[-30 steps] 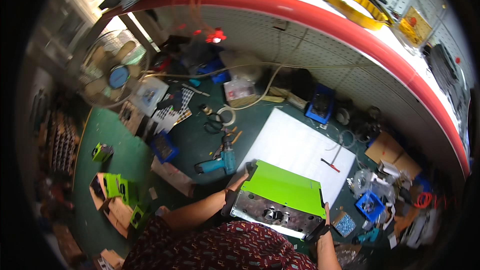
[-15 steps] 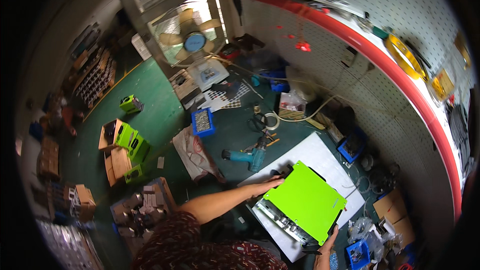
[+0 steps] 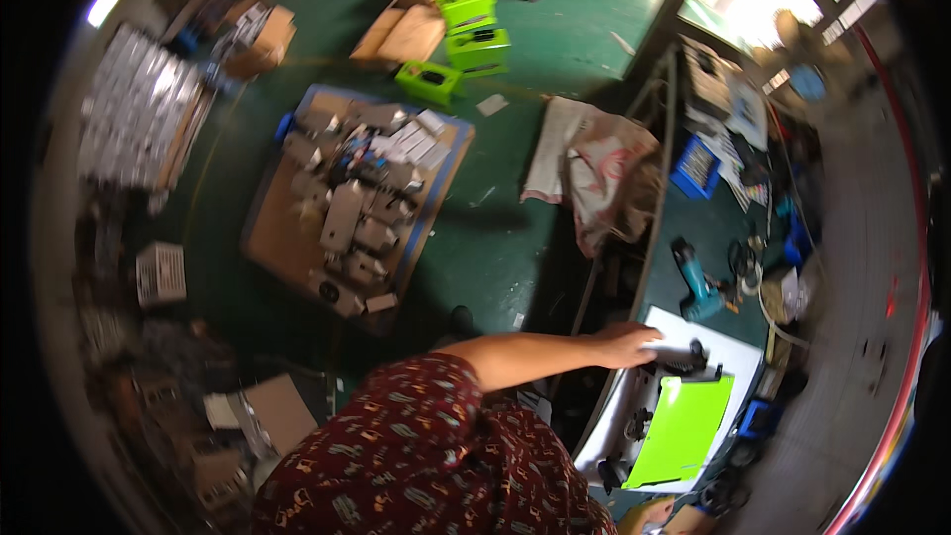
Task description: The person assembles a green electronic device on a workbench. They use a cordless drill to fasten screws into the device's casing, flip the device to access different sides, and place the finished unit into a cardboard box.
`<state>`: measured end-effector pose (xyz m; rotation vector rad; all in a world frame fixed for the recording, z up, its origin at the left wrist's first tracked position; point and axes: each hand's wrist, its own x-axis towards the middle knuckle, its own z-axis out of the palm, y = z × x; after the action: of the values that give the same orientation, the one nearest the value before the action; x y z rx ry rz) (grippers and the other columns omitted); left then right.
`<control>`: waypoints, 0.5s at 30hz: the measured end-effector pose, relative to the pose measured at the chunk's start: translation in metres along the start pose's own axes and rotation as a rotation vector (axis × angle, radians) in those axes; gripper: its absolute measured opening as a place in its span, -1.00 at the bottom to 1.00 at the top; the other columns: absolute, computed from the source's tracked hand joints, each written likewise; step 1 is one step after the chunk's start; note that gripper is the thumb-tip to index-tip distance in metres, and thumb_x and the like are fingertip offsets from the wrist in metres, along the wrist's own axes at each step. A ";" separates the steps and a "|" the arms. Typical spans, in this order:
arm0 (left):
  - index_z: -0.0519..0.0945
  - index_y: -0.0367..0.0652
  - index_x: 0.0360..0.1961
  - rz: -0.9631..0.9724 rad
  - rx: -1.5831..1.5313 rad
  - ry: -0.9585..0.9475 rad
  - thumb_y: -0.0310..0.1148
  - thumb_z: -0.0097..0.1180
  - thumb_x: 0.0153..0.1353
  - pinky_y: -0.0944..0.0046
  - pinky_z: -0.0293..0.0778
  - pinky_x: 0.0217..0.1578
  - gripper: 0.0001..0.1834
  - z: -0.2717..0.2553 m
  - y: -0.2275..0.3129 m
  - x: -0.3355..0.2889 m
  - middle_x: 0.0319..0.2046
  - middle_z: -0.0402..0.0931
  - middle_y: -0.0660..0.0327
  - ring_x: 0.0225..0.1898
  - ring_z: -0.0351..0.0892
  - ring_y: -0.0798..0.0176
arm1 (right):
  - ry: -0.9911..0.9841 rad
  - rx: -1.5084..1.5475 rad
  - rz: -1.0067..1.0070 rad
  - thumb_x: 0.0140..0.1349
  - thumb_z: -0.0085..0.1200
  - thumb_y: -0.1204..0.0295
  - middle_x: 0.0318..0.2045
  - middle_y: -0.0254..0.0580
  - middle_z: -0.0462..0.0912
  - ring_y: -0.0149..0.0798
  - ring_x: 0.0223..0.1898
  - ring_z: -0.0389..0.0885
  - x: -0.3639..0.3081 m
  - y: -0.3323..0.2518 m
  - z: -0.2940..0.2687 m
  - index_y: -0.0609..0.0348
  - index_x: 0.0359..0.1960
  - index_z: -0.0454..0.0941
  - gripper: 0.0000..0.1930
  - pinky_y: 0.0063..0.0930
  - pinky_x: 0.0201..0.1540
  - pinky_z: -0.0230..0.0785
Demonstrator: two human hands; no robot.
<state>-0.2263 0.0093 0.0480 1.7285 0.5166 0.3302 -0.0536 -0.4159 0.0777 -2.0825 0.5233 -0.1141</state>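
A bright green panelled unit [image 3: 684, 431] lies on a white board [image 3: 746, 349] on the workbench. Dark fittings [image 3: 684, 361] stick out along its far and left sides. Beside its far left corner, my left hand [image 3: 628, 345] is over the board's edge, fingers stretched toward the board and nothing visible in them. A small gap seems to separate it from the unit. At the lower edge of the picture, my right hand [image 3: 649, 513] shows only in part near the unit's near side; its fingers cannot be made out.
A teal cordless drill [image 3: 699, 282] lies on the bench beyond the board, with a blue bin [image 3: 696, 168] farther back. A sack [image 3: 594, 163] hangs by the bench's left edge. On the floor are a pallet of metal parts [image 3: 347, 218] and several green units [image 3: 477, 52].
The view has swung left, showing more floor. My left hand has come off the green unit's corner, and my right hand has dropped mostly out of view.
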 end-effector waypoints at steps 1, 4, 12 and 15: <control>0.55 -0.18 0.23 -0.078 -0.056 0.048 -0.15 0.18 0.37 0.05 0.60 0.00 -0.51 -0.029 -0.025 -0.029 -0.02 0.69 -0.05 -0.08 0.73 -0.05 | 0.045 -0.058 -0.182 0.49 -0.16 0.05 0.16 -0.09 0.53 -0.08 0.08 0.52 0.001 -0.013 0.001 0.25 0.23 0.47 -0.47 -0.21 0.11 0.41; 0.59 -0.15 0.21 -0.458 0.029 0.190 -0.11 0.16 0.39 0.04 0.60 0.01 -0.52 -0.128 -0.127 -0.168 -0.04 0.70 -0.07 -0.02 0.71 -0.08 | 0.004 -0.127 -0.628 0.45 -0.13 0.21 -0.01 -0.11 0.59 -0.12 -0.08 0.57 -0.002 -0.047 0.034 0.25 0.10 0.54 -0.59 -0.26 -0.03 0.46; 0.71 -0.22 -0.27 -1.346 0.283 1.008 -0.24 0.21 0.17 -0.13 0.60 -0.08 -0.74 -0.288 -0.202 -0.607 -0.19 0.69 -0.13 -0.09 0.69 -0.25 | -1.023 -0.152 -0.736 0.24 -0.15 0.59 -0.32 -0.14 0.68 -0.32 -0.41 0.62 -0.108 -0.087 0.186 0.31 -0.18 0.63 -0.74 -0.48 -0.41 0.47; 0.66 -0.23 -0.36 -1.400 0.370 1.392 -0.22 0.19 0.19 -0.14 0.59 -0.14 -0.74 -0.262 -0.192 -0.691 -0.29 0.69 -0.09 -0.15 0.68 -0.26 | -1.404 -0.373 -0.636 0.23 -0.18 0.64 -0.42 -0.14 0.69 -0.31 -0.42 0.67 -0.163 -0.102 0.234 0.34 -0.24 0.65 -0.72 -0.50 -0.48 0.53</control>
<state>-0.9781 -0.0896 -0.0413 0.8009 2.6746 0.3471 -0.1018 -0.1180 0.0554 -2.0263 -1.0168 1.0677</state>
